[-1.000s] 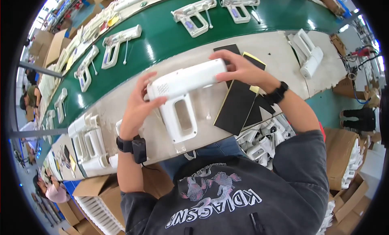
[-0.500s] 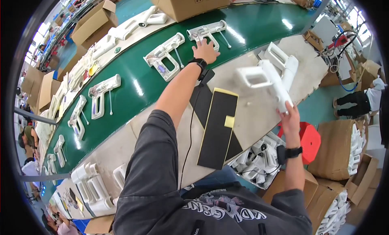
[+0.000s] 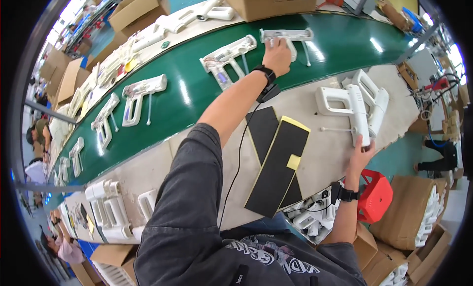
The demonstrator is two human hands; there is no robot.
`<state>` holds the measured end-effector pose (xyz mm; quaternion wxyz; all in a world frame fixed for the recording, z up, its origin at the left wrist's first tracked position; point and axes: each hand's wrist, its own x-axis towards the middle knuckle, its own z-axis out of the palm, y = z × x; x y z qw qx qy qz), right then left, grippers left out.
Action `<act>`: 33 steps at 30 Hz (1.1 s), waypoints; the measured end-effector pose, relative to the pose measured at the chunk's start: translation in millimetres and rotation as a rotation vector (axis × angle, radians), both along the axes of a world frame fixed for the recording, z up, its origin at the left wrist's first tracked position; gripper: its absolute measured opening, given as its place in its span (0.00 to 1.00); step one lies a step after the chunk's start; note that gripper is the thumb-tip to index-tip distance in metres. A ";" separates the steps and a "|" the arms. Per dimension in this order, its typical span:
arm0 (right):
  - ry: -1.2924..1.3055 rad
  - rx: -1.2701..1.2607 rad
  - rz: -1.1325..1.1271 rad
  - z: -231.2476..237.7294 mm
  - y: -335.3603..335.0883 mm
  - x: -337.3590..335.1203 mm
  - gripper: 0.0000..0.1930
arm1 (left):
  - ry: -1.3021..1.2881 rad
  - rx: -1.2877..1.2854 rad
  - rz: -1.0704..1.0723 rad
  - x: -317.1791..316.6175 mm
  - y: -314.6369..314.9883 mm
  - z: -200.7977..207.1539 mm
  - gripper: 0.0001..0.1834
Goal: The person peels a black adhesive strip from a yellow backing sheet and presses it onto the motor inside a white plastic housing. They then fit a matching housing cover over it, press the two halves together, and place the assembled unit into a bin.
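My left hand (image 3: 277,56) reaches over the green conveyor belt, its fingers closed over the left end of an open white gun-shaped housing half (image 3: 300,35) with parts inside. A thin white rod (image 3: 306,54) hangs beside that half. On the bench at right, my right hand (image 3: 361,155) grips the lower end of a closed white gun-shaped housing (image 3: 358,111) with a loop handle. A second closed housing (image 3: 379,111) lies against its right side. Near its tube, a white rod with a round end (image 3: 337,129) lies on the bench.
More open housing halves (image 3: 229,59) lie along the belt (image 3: 185,106) to the left. Black boards with yellow edges (image 3: 278,167) and a dark cable lie on the bench. A red stool (image 3: 375,196) and cartons of white parts (image 3: 409,212) stand at right; a large carton (image 3: 276,5) is behind the belt.
My left hand has come onto the end of the open half. My right hand has brought the closed housing, blurred before, to rest beside the other one. The view has shifted.
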<state>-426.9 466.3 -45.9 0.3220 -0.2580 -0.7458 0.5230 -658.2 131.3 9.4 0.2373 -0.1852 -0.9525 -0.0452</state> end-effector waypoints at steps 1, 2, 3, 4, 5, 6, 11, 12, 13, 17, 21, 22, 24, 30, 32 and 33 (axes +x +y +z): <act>-0.002 0.208 -0.069 1.3 -1.4 2.1 0.34 | -0.001 0.001 -0.042 5.2 -3.4 16.7 0.20; 0.051 0.429 -0.139 13.7 -20.0 7.0 0.29 | 0.037 -0.024 -0.042 13.5 -18.5 33.2 0.20; 0.054 0.420 -0.101 34.5 -44.1 10.0 0.29 | 0.072 -0.045 -0.043 25.6 -32.9 49.9 0.20; 0.121 0.373 0.191 59.1 -70.4 16.6 0.24 | 0.074 -0.024 -0.043 37.3 -50.7 69.2 0.17; 0.191 0.316 0.480 80.1 -96.2 20.1 0.20 | 0.081 -0.004 -0.042 49.7 -71.6 91.9 0.15; 0.108 0.393 0.750 101.2 -118.0 13.0 0.16 | 0.078 -0.019 -0.060 63.8 -81.6 115.4 0.14; 0.242 0.856 1.382 74.2 -233.5 -118.9 0.15 | 0.078 -0.044 -0.004 202.7 -160.8 208.0 0.15; 0.263 0.848 1.416 70.6 -251.4 -132.7 0.15 | 0.112 -0.033 0.006 231.6 -182.3 203.7 0.13; 0.239 1.028 1.446 66.6 -266.4 -144.3 0.16 | 0.144 -0.022 0.014 258.9 -201.2 194.0 0.12; 0.373 1.300 1.493 44.4 -293.0 -183.5 0.15 | 0.078 -0.004 0.183 371.4 -232.7 167.8 0.13; 0.245 1.299 1.481 41.8 -302.6 -192.0 0.07 | -0.034 0.069 0.375 450.1 -244.6 109.1 0.15; 0.260 1.298 1.489 39.5 -301.6 -195.9 0.07 | -0.094 0.107 0.430 461.8 -245.3 92.3 0.15; 0.269 1.303 1.492 43.6 -304.5 -192.5 0.06 | -0.120 0.115 0.455 477.1 -248.8 62.0 0.15; 0.375 1.283 1.511 99.2 -309.8 -129.4 0.08 | -0.182 0.164 0.472 490.9 -250.4 5.6 0.15; 0.389 1.274 1.513 126.8 -303.6 -82.7 0.09 | -0.185 0.167 0.470 490.6 -251.7 -0.6 0.16; 0.420 1.246 1.535 135.5 -302.6 -56.9 0.09 | -0.197 0.175 0.485 493.4 -253.5 -3.0 0.16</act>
